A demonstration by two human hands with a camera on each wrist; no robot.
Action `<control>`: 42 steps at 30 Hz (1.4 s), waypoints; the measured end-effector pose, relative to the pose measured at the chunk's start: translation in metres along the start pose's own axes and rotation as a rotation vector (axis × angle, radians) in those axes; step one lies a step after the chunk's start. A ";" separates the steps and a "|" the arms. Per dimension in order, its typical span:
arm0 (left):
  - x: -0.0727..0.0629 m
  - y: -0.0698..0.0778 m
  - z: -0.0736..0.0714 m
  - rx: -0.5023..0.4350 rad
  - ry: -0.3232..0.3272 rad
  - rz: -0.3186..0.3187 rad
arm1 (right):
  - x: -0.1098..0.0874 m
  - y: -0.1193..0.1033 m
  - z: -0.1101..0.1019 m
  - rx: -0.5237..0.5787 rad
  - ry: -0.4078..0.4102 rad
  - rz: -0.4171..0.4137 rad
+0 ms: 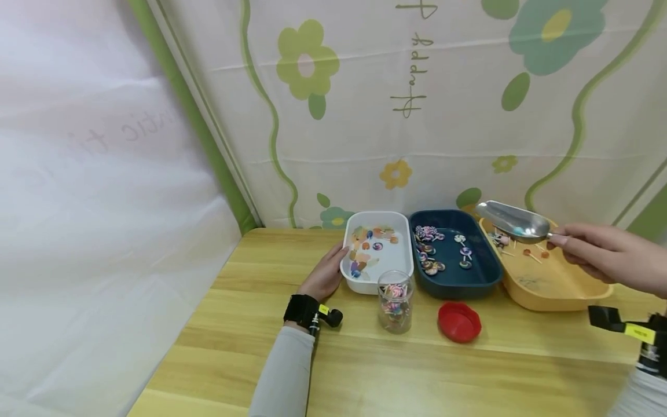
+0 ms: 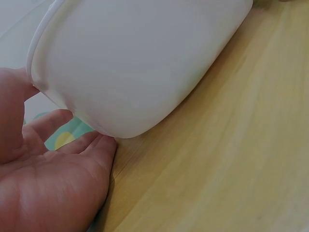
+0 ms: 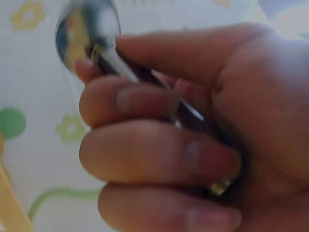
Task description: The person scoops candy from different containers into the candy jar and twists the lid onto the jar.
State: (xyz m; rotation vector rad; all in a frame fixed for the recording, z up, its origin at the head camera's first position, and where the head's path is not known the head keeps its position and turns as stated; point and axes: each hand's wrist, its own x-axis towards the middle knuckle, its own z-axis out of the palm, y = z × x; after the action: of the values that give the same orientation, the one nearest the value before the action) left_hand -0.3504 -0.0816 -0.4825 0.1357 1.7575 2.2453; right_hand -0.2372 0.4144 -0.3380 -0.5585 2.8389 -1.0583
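Note:
My left hand (image 1: 324, 273) holds the left side of a white plastic tray (image 1: 380, 218), thumb at the rim and fingers against the outer wall (image 2: 130, 72). Small gummy-like candies and a few mini lollipops lie in that tray. Up at the right, my right hand (image 1: 609, 255) grips the handle of a metal scoop (image 1: 513, 220), its fingers curled round it in the right wrist view. A small light-blue piece shows in the scoop, which hangs over a yellow tray (image 1: 568, 292). Mini lollipops (image 1: 531, 255) lie in the yellow tray.
Between the two trays stands a dark blue tray (image 1: 453, 286) with swirled mini lollipops (image 1: 427, 233). In front are a clear jar (image 1: 395, 321) partly filled with lollipops and a red lid (image 1: 460, 322) on the wooden table (image 1: 365, 376). A flowered curtain (image 1: 354, 116) hangs close behind the trays.

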 end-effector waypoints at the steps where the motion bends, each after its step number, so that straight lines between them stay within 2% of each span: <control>1: 0.000 0.000 0.001 0.004 -0.001 0.000 | -0.001 -0.005 0.001 -0.005 -0.009 -0.039; 7: 0.001 0.001 0.003 -0.004 -0.019 0.006 | -0.002 -0.039 0.014 -0.083 -0.060 -0.205; 12: 0.003 0.003 0.005 -0.004 -0.032 0.007 | -0.003 -0.058 0.023 -0.194 -0.111 -0.247; 18: 0.006 0.002 0.007 -0.004 -0.041 0.007 | 0.000 -0.079 0.038 -0.308 -0.132 -0.350; 24: 0.006 0.002 0.007 0.008 -0.035 0.001 | 0.005 -0.091 0.047 -0.319 -0.159 -0.408; 33: 0.008 0.002 0.007 0.003 -0.034 0.008 | 0.003 -0.094 0.046 -0.315 -0.164 -0.356; 38: 0.008 0.002 0.005 0.006 -0.052 0.024 | -0.005 -0.090 0.038 -0.311 -0.163 -0.244; 40: 0.007 0.002 0.005 0.007 -0.056 0.026 | -0.013 -0.083 0.032 -0.340 -0.085 -0.207; 42: 0.007 0.002 0.005 0.014 -0.058 0.021 | -0.024 -0.069 0.026 -0.384 0.081 -0.187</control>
State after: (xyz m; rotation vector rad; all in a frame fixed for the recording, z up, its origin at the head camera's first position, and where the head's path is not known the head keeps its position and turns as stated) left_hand -0.3561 -0.0757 -0.4798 0.2211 1.7504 2.2211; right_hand -0.1884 0.3584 -0.3146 -0.8391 3.1309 -0.5598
